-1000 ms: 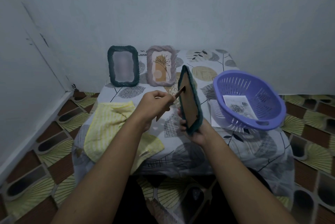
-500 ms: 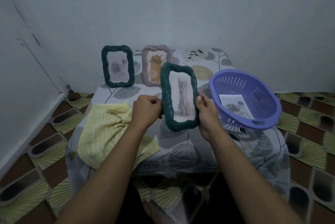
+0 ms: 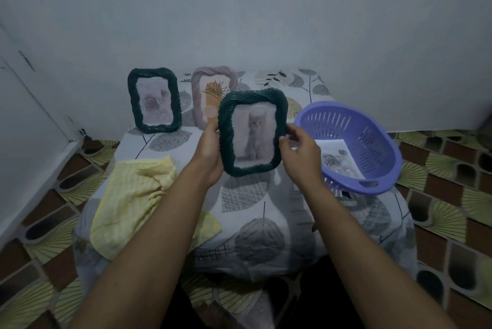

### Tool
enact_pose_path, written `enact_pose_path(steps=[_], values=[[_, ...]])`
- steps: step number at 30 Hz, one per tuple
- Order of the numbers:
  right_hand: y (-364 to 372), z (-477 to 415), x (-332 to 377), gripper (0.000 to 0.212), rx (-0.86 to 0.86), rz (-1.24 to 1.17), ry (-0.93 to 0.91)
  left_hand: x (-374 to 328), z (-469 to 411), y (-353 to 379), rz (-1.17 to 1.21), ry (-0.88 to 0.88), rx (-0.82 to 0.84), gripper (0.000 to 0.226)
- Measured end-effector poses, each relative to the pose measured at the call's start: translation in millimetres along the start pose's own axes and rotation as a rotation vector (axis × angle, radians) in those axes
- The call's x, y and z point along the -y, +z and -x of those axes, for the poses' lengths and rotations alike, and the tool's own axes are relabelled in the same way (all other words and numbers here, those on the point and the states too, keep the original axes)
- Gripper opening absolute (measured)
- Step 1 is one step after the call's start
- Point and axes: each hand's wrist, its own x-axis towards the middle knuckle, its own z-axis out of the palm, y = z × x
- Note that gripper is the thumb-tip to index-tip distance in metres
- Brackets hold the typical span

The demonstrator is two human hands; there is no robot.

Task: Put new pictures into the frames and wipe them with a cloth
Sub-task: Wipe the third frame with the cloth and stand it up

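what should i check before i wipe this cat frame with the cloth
1. cat picture straight in the green frame: ok
2. left hand and right hand hold its side edges: ok
3. yellow cloth lies on the table by the left hand: ok
4. a hand free for the cloth: not ok, both hold the frame
5. back panel closed: cannot tell, back hidden

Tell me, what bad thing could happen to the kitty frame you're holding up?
The cat frame is held up above the table, gripped by the left hand and only pinched at its edge by the right hand, so it might slip and fall. The pink frame stands just behind, so setting this one down could knock it over.
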Motion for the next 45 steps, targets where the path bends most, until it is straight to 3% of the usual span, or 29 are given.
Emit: enact_pose_path(steps=[6,14,18,21,26,30,38,45], values=[[-4.0,-42.9,9.6,0.057,0.069,0.284,-0.001,-7.2,-40.6,21.0,0.002,0.059,-0.049,0.051],[-7.5,-110.6,8.8,0.036,0.077,0.405,0.033,-8.4,-108.9,47.0,-0.005,0.068,-0.029,0.049],[-9.3,-139.7,2.2,0.063,0.082,0.418,0.023,-7.8,-142.4,61.5,0.027,0.083,-0.011,0.051],[-11.8,-160.6,-5.6,0.059,0.100,0.467,0.021,-3.1,-170.4,65.2,0.035,0.061,-0.038,0.055],[-10.0,-183.2,-20.1,0.032,0.124,0.530,0.073,11.0,-201.0,72.5,-0.002,-0.032,-0.083,0.056],[-3.9,-191.5,-34.3,0.025,0.146,0.521,0.069,16.7,-220.5,69.8,-0.061,-0.040,-0.135,0.056],[6.8,-203.8,-42.0,0.032,0.186,0.578,0.017,22.1,-245.5,64.1,-0.106,-0.074,-0.233,0.056],[12.4,-206.4,-39.3,0.055,0.211,0.620,0.025,23.4,-251.8,63.2,-0.104,-0.089,-0.256,0.055]])
